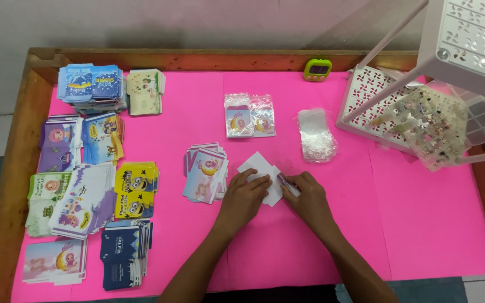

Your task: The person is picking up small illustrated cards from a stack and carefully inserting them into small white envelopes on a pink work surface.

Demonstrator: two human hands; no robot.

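Left hand [245,197] pressing white paper [262,175], right hand [309,201] beside

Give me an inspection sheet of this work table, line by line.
Surface: pink sheet over a wooden-rimmed table.
Job's things: white paper pieces under both hands; small pen-like tool in the right hand.
Clutter: stacks of printed envelopes at left, one stack beside the left hand, two bagged packs, clear bags, green timer, white rack with compartment box.
Grippers: left hand pressing the paper; right hand gripping the tool.
Cables: nothing seen.
Surroundings: pale wall, grey floor.
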